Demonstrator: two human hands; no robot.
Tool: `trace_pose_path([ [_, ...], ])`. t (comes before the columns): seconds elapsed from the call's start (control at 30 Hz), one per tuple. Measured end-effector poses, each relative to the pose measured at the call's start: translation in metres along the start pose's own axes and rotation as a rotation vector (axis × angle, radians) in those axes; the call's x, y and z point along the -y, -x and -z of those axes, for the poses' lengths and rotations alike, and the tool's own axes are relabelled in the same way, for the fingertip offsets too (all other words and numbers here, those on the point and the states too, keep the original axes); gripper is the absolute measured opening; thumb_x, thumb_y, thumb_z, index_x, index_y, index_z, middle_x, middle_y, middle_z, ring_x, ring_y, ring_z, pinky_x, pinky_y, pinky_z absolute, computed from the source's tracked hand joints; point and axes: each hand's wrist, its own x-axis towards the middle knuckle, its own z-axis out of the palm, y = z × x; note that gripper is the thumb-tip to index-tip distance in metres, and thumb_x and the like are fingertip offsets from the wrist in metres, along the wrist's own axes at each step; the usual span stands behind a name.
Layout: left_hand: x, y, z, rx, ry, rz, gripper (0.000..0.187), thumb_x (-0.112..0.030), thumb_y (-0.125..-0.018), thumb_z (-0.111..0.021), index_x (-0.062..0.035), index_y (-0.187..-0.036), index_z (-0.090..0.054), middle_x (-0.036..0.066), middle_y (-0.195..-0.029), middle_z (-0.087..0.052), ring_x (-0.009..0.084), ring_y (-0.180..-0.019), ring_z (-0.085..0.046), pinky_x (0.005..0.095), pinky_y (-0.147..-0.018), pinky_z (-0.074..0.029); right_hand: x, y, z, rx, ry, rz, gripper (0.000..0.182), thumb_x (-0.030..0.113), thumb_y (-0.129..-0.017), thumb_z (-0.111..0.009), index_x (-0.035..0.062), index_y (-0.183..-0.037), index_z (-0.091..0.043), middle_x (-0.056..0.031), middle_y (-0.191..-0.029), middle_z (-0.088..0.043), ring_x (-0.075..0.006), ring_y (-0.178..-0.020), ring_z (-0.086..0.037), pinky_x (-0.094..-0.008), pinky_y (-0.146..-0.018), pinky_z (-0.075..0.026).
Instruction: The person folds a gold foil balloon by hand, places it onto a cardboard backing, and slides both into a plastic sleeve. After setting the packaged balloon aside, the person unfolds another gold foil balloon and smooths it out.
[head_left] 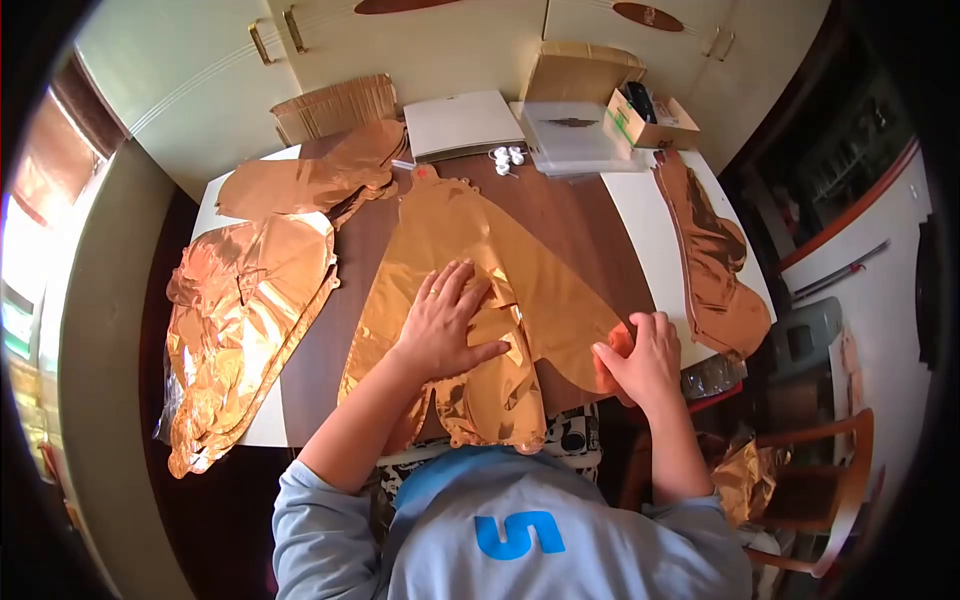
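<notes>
A large flat copper-coloured foil sheet, shaped like an uninflated foil balloon (560, 300), lies across the middle of the table, with creased folds near the front edge. My left hand (445, 330) rests on it with the fingers stretched out and the thumb apart. At its right-hand corner, my right hand (645, 360) is closed around a small orange-red piece (612, 362). Whether that piece is a separate pad or part of the foil I cannot make out, as the fingers partly hide it.
More flat foil balloons lie at the left (250, 300), back left (290, 185) and right (715, 270). Behind are a white flat box (465, 122), small white items (506, 160), a clear plastic case (578, 140) and an open carton (655, 130). A wooden chair (845, 480) stands right.
</notes>
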Motion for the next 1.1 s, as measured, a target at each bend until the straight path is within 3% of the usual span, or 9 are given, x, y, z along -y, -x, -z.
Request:
trace_pose_path([
  [0.2, 0.002, -0.001, -0.008, -0.082, 0.022, -0.027, 0.091, -0.065, -0.076, -0.071, -0.0079, -0.142, -0.047, 0.022, -0.144, -0.044, 0.0419, -0.138, -0.039, 0.0533, -0.115, -0.029, -0.013, -0.006, 0.001, 0.339, -0.197, -0.179, 0.033, 0.024, -0.077, -0.077, 0.003, -0.094, -0.059, -0.0149, -0.099, -0.059, -0.0335, -0.093, -0.059, -0.0436, -0.081, -0.05],
  [0.43, 0.002, 0.0, -0.007, -0.063, 0.054, -0.024, 0.089, -0.067, -0.078, -0.068, -0.0078, -0.141, -0.048, 0.021, -0.144, -0.045, 0.0401, -0.14, -0.036, 0.0528, -0.117, -0.027, 0.004, -0.006, -0.004, 0.027, -0.158, -0.125, 0.026, 0.02, -0.078, -0.075, 0.0025, -0.091, -0.059, -0.0146, -0.095, -0.062, -0.0344, -0.088, -0.061, -0.0437, -0.079, -0.051],
  [0.53, 0.002, -0.002, -0.008, -0.053, 0.054, -0.029, 0.088, -0.068, -0.079, -0.067, -0.0077, -0.141, -0.049, 0.02, -0.145, -0.044, 0.0397, -0.142, -0.035, 0.0525, -0.118, -0.026, 0.006, -0.012, 0.003, 0.241, -0.256, -0.241, 0.022, 0.017, -0.079, -0.074, 0.002, -0.086, -0.059, -0.0143, -0.09, -0.063, -0.0337, -0.086, -0.063, -0.044, -0.078, -0.051],
  [0.73, 0.003, -0.003, -0.007, -0.059, 0.061, -0.06, 0.088, -0.067, -0.079, -0.067, -0.0066, -0.14, -0.049, 0.02, -0.145, -0.044, 0.0397, -0.141, -0.035, 0.053, -0.118, -0.026, 0.003, -0.021, 0.003, 0.271, -0.296, -0.19, 0.019, 0.014, -0.08, -0.071, 0.0018, -0.074, -0.058, -0.0134, -0.079, -0.062, -0.0331, -0.079, -0.063, -0.0434, -0.072, -0.051],
  [0.93, 0.001, -0.006, -0.007, -0.04, 0.069, -0.073, 0.086, -0.066, -0.08, -0.066, -0.0059, -0.139, -0.049, 0.02, -0.145, -0.044, 0.0397, -0.142, -0.035, 0.0542, -0.118, -0.026, 0.003, -0.022, -0.001, 0.239, -0.132, -0.138, 0.02, 0.017, -0.08, -0.073, 0.0041, -0.079, -0.058, -0.0118, -0.085, -0.063, -0.035, -0.084, -0.063, -0.0478, -0.077, -0.05],
  [1.03, 0.002, -0.006, -0.006, -0.043, 0.075, -0.066, 0.086, -0.066, -0.08, -0.066, -0.0059, -0.14, -0.049, 0.02, -0.145, -0.044, 0.0398, -0.142, -0.035, 0.0539, -0.118, -0.026, 0.014, -0.032, 0.009, 0.108, -0.109, -0.035, 0.025, 0.023, -0.082, -0.074, 0.004, -0.095, -0.062, -0.0137, -0.101, -0.065, -0.0358, -0.096, -0.063, -0.0491, -0.086, -0.049],
  [1.1, 0.0, -0.006, -0.008, -0.043, 0.074, -0.057, 0.087, -0.066, -0.08, -0.066, -0.0059, -0.14, -0.049, 0.02, -0.145, -0.044, 0.0398, -0.142, -0.034, 0.0533, -0.118, -0.026, 0.021, -0.046, -0.008, 0.018, -0.213, 0.18, 0.035, 0.026, -0.085, -0.073, 0.0025, -0.108, -0.062, -0.0158, -0.114, -0.064, -0.0363, -0.105, -0.062, -0.0472, -0.093, -0.048],
])
